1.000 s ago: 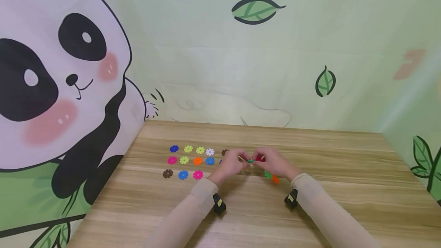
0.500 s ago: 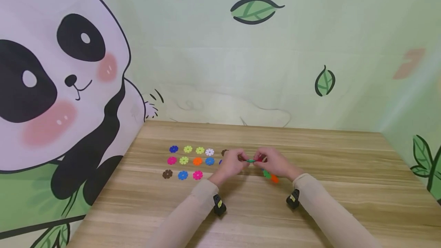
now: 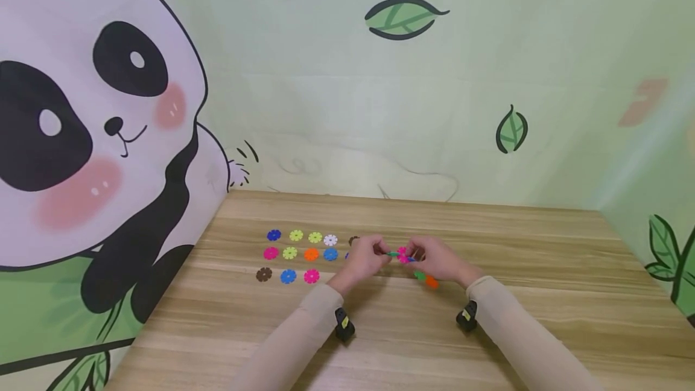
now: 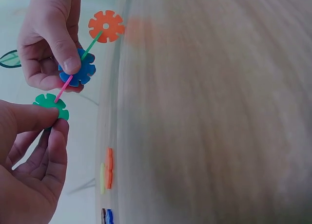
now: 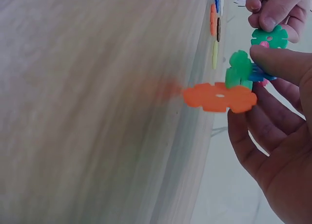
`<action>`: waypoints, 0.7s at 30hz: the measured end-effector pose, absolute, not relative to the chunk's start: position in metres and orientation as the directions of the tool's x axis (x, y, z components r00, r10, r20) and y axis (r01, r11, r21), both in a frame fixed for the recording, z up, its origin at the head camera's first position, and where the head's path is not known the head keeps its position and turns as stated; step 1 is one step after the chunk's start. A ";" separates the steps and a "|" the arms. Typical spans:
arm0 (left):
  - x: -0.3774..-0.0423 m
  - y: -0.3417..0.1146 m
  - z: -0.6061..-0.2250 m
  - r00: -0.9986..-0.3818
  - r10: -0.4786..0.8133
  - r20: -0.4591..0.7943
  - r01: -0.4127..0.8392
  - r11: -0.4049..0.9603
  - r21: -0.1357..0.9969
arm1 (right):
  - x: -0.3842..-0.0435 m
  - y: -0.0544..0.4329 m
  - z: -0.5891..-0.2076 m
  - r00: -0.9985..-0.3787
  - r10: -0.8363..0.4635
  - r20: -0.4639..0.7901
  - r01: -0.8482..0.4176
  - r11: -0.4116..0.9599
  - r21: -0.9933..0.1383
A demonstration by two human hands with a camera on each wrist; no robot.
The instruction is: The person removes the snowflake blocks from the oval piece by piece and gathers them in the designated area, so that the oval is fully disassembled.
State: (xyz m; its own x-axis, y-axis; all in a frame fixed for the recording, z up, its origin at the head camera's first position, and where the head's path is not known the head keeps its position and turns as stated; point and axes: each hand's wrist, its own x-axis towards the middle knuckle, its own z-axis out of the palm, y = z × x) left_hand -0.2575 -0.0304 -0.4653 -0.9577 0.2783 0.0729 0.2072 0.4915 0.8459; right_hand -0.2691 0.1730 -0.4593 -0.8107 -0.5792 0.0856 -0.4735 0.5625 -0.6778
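Note:
Above the table, both hands hold a chain of interlocked slotted plastic snowflake discs. My left hand [image 3: 366,258] pinches the green end disc [image 4: 45,100] between thumb and fingers. A pink disc [image 3: 402,254] sits edge-slotted beside it, between the hands. Further along, my right hand [image 3: 436,257] pinches the blue disc [image 4: 87,70], its thumb on the disc's face. Beyond that hand a second green disc [image 5: 240,63] and an orange disc [image 5: 202,98] hang free, tilted down toward the table in the head view. Fingertips partly cover the blue disc.
Loose discs lie in rows on the wooden table [image 3: 380,336], left of the hands, including an orange disc [image 3: 311,254], a white disc [image 3: 330,239] and a blue disc [image 3: 288,276]. A brown disc [image 3: 353,240] is partly hidden behind the left hand. A panda-printed cloth [image 3: 304,107] encloses the table.
My right hand has shifted slightly right, and the pink disc now shows between the hands. The left hand stays nearly in place with the green disc. The loose rows have not moved.

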 end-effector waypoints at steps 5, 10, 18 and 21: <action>-0.257 -0.032 -0.464 -0.956 0.284 0.075 0.216 0.507 0.835 | -0.268 0.172 -0.457 -0.822 -0.562 0.094 -0.470 0.577 -0.668; -0.257 -0.029 -0.464 -0.946 0.310 0.092 0.255 0.541 0.801 | -0.267 0.171 -0.457 -0.822 -0.561 0.095 -0.475 0.584 -0.659; -0.258 -0.024 -0.462 -0.928 0.349 0.129 0.316 0.556 0.769 | -0.269 0.167 -0.459 -0.800 -0.589 0.114 -0.504 0.557 -0.660; -0.258 -0.025 -0.462 -0.920 0.360 0.157 0.344 0.544 0.765 | -0.269 0.167 -0.458 -0.796 -0.593 0.121 -0.510 0.549 -0.663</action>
State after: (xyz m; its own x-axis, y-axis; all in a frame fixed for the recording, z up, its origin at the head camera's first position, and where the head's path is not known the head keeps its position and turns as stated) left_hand -0.2580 -0.0246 -0.4624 -0.9198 0.3595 0.1572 0.3436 0.5444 0.7652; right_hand -0.2687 0.1671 -0.4580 -0.7961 -0.5929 0.1212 -0.5095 0.5486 -0.6629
